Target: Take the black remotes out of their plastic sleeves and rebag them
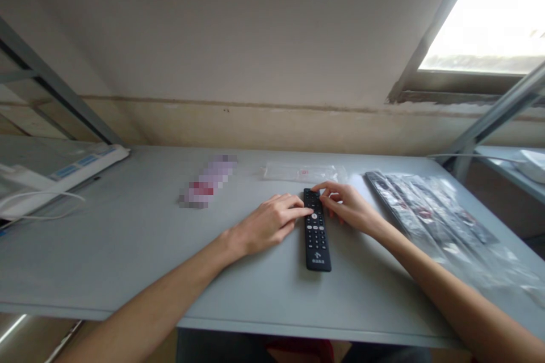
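Note:
A black remote control point(316, 241) lies flat on the grey table, its rows of small buttons facing up and its far end between my hands. My left hand point(272, 220) rests at its left side, the index finger stretched across onto the buttons near a round white one. At the upper right edge is my right hand point(347, 205), fingers bent, with the index fingertip on the top end and the thumb by the side. Behind the remote control lies a flat clear plastic bag point(304, 172) with a small red mark.
Several remote controls in clear plastic wrapping point(443, 215) lie to the right. A blurred-out purple and red item point(208, 182) sits left of centre. A white strip-shaped device point(85, 164) and a white cable point(46, 212) are at far left. Metal frame posts flank the table.

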### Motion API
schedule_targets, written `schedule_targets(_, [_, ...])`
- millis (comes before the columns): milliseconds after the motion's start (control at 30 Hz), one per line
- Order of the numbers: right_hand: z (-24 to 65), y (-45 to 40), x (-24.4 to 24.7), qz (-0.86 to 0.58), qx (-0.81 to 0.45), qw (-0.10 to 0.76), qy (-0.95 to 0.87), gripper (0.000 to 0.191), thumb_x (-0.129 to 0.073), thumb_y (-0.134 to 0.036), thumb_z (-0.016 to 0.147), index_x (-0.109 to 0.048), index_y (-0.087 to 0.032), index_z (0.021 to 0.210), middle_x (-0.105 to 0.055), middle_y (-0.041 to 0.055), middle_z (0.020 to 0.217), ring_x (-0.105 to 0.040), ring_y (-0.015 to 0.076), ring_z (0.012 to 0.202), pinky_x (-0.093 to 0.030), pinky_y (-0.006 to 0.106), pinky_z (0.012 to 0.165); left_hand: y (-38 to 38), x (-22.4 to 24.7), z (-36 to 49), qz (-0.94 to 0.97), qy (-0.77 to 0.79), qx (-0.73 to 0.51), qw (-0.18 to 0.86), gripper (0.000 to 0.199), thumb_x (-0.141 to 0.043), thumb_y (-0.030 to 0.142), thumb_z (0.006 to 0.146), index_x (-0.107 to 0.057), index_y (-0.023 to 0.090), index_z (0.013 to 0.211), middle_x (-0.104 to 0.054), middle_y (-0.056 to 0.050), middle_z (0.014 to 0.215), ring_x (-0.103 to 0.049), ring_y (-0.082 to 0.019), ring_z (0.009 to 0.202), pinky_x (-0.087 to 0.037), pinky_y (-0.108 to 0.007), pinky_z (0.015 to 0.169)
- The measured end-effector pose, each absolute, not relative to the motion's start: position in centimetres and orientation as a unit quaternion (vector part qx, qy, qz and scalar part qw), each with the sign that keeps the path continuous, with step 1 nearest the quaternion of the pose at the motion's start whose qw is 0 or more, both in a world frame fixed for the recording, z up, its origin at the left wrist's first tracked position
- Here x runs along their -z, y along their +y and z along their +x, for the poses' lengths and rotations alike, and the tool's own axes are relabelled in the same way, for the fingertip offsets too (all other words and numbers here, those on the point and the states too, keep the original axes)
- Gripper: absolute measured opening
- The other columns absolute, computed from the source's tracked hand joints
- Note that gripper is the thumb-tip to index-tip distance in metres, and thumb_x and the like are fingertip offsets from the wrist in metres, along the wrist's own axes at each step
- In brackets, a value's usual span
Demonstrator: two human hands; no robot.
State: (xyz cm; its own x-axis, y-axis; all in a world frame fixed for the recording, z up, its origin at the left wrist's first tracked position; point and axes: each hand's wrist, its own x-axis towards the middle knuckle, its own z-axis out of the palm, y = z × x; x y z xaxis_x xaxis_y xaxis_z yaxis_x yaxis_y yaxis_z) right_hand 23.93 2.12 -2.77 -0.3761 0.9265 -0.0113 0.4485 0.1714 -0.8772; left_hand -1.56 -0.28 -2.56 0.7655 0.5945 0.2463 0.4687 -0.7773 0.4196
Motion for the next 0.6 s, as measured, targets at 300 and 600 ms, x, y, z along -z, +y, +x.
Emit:
schedule_targets(300, [23.85,1.99,2.61,-0.476,-0.408,0.278,-0.728,0.036,-0.055,-0.031,0.093,-0.070,-0.016,0.122,-0.059,0.0006,0.076,-0.059,0.0132,0.058,-0.044,0.024,0.048,-0.30,2.51,-1.57,0.925,0.285,-0.187,0.169,0.044,-0.051,0.008,0.098,-0.064,0.021,0.138,-0.067,-0.010,0.129,-0.062,-0.024,0.121,-0.051,-0.044,0.108])
schedule_targets(600, [23.59,1.84,2.96,-0.473,-0.315,0.276,-0.775,0.030,-0.051,-0.023,0.097,-0.070,-0.017,0.119,-0.067,0.0038,0.083,-0.062,0.0157,0.066,-0.050,0.030,0.065,-0.15,2.25,-1.61,0.920,0.285,-0.191,0.187,0.048,-0.053,0.004,0.095,-0.065,0.023,0.137,-0.067,-0.009,0.126,-0.061,-0.024,0.120,-0.050,-0.042,0.108])
